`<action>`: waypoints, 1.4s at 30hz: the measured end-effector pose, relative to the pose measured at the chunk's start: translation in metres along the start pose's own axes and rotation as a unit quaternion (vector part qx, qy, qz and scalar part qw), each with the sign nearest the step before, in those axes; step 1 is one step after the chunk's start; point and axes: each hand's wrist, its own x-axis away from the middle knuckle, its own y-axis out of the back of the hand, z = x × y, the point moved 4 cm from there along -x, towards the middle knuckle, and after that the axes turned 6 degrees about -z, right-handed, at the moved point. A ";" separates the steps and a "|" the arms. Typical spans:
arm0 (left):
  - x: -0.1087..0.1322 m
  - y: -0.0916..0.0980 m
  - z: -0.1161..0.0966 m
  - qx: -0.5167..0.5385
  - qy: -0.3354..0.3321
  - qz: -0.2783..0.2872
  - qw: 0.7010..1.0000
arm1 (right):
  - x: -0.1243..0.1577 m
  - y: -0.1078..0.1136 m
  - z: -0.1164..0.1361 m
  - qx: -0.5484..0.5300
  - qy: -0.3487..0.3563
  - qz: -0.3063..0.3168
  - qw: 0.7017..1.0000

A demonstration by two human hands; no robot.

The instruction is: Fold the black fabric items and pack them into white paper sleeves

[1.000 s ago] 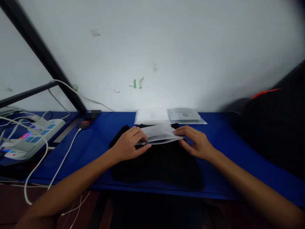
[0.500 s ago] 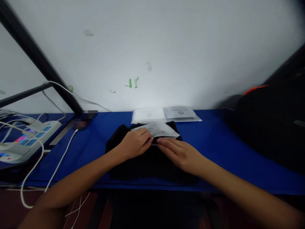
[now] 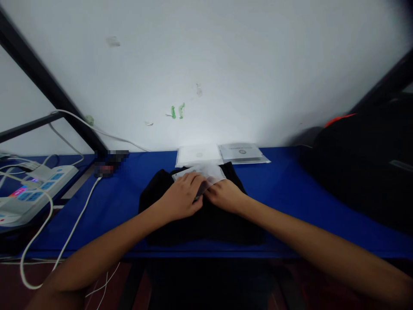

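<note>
My left hand is closed on a frosted clear plastic bag, its thumb and fingers gripping the near left edge. At the bag's near side is my right hand, its fingers tucked under or into the plastic; they are mostly hidden, and I cannot tell which. A dark gap shows between the left thumb and fingers. Both hands rest over a folded black cloth item, which lies on the blue table beneath the bag.
Two flat frosted bags with printed round marks, a left one and a right one, lie against the wall. A large black bag stands at right. At left are a power strip and a white cable.
My right hand has moved left and its fingers have slipped under or into the plastic bag. The bag's right corner has been drawn leftward. My left hand stays on it.
</note>
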 end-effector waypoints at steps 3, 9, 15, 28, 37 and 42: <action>0.005 -0.002 -0.008 0.040 0.024 0.052 0.998 | 0.018 0.013 0.006 0.033 0.119 -0.139 0.983; 0.010 -0.011 -0.022 0.065 0.019 0.114 0.991 | 0.050 0.036 0.011 0.064 0.243 -0.295 0.922; 0.012 -0.013 -0.016 0.049 0.036 0.148 0.987 | 0.059 0.040 0.008 0.017 0.229 -0.317 0.920; 0.015 -0.012 -0.009 0.002 -0.005 0.182 0.983 | 0.062 0.076 -0.017 -0.380 0.044 -0.425 0.820; -0.057 0.012 0.070 -0.073 0.026 -0.010 0.997 | 0.059 0.086 -0.030 -0.301 0.012 -0.469 0.830; -0.079 -0.030 0.112 -0.027 0.047 0.118 0.992 | 0.051 0.051 -0.043 -0.270 -0.029 -0.363 0.891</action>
